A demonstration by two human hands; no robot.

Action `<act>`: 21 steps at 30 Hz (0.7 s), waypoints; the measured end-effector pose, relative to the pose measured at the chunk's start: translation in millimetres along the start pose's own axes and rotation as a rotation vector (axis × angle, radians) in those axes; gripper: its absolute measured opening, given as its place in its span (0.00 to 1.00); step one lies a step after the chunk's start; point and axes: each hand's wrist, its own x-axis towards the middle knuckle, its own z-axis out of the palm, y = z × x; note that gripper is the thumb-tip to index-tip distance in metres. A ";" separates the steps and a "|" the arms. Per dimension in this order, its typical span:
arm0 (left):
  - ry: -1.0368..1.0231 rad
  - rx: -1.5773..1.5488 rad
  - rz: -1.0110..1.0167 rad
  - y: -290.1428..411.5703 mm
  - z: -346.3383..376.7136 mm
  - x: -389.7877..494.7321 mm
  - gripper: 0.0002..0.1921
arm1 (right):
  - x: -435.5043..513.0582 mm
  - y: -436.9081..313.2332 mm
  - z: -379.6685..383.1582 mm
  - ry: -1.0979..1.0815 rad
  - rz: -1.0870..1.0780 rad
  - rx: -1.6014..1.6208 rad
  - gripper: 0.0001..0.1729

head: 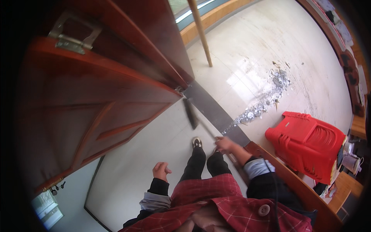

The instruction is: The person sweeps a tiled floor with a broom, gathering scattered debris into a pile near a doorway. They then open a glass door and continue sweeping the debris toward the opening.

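My right hand (226, 145) is closed around the handle of a broom (206, 127), slightly blurred. The broom's dark head (190, 113) lies on the pale floor beside the dark threshold strip (213, 108), near the foot of the wooden door. My left hand (161, 171) hangs at my left side with fingers curled and thumb sticking out, holding nothing. A line of grey and shiny debris (258, 111) runs across the tiled floor beyond the threshold, one end reaching the dark strip.
A red-brown wooden door (95, 116) stands at the left, with keys (58, 187) in its lock. A red plastic stool (307, 142) is at the right, beside a wooden panel (298, 185). A wooden pole (201, 34) reaches down to the tiles.
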 end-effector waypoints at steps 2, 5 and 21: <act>0.035 -0.011 -0.005 0.5 -2.9 2.1 0.05 | -14.1 29.0 -40.2 0.260 0.884 1.107 0.11; 0.018 -0.017 -0.003 6.1 -1.8 3.9 0.05 | -21.1 49.1 -107.2 0.467 1.066 0.836 0.17; -0.047 0.128 0.101 76.2 53.9 35.3 0.06 | 45.9 6.7 -74.1 0.199 0.631 1.076 0.13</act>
